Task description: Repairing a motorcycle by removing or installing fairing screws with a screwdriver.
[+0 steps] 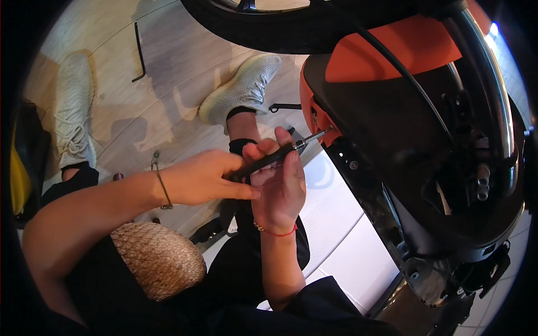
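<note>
A screwdriver with a black handle and a bare metal shaft slants up to the right between my two hands. My left hand is closed round the rear end of its handle. Palm up, my right hand curls its fingers and thumb about the front of the handle, near the shaft. The screwdriver's tip reaches the lower edge of an orange panel on a black and orange scooter body. The tip's exact seat is too small to make out.
A black L-shaped hex key lies on the floor beyond my left arm. A wheel with a black tyre hangs over the far side. A woven seat is below my left forearm, and white panels lie beside the scooter body.
</note>
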Motion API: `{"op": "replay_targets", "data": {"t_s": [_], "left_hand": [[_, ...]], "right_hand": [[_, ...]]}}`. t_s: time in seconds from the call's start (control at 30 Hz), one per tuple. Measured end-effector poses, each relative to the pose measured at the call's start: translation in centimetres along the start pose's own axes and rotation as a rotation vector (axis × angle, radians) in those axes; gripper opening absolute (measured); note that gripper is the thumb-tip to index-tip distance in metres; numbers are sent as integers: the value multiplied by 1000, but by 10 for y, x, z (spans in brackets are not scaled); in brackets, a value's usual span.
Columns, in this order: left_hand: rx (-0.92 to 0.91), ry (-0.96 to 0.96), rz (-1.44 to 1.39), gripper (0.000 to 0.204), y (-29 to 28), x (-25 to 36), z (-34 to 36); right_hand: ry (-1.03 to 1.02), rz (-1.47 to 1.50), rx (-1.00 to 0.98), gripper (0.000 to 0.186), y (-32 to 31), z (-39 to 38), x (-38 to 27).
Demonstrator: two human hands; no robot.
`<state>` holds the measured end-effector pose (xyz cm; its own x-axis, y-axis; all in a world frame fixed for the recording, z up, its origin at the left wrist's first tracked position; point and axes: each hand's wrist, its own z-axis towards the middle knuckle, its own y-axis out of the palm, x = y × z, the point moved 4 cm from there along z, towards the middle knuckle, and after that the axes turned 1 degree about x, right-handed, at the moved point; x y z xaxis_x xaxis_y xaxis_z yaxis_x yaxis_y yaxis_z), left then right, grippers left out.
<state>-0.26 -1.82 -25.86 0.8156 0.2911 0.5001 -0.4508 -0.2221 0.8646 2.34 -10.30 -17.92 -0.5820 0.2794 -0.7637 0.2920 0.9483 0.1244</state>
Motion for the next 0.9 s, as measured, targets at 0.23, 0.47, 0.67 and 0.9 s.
{"op": "replay_targets", "data": {"t_s": [0.23,0.47,0.67,0.9], "left_hand": [[732,533,1632,26,-11,45,-12],[555,488,1117,32,1,39,-17],[-224,-13,-163,49,3,11,-8],[44,34,236,40,-13,27,-9]], "right_hand": [[-146,-405,128,35,10,4,-4],[-186,-183,64,30,-2,1,-6],[-107,128,-147,37,-1,-1,-10],[-134,-52,-19,40,-2,1,-9]]}}
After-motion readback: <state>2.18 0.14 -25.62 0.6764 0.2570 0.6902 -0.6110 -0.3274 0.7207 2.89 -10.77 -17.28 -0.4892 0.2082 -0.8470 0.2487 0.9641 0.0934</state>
